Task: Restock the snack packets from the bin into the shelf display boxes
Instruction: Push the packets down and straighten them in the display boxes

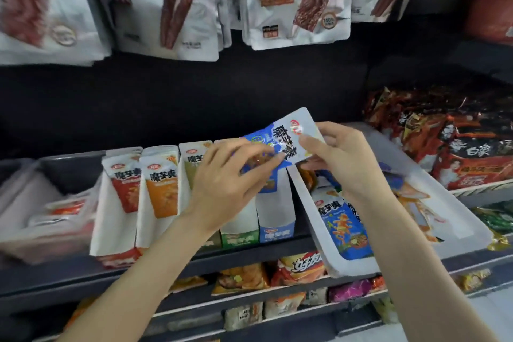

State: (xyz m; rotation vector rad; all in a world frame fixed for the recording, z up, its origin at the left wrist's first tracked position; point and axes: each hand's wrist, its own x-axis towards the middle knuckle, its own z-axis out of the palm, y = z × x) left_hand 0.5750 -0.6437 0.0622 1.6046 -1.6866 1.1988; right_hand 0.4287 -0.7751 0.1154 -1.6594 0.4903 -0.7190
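A blue packet (288, 141), pinched between the left hand (224, 183) and the right hand (341, 158) just above the blue box (274, 214), is best turned upright and slid in squarely, the bin (311, 203) beside being left undisturbed

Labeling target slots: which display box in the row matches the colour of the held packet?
The blue box, rightmost in the row beside the bin. The others are red, orange and green. The blue packet, held by both hands, sits right above it.
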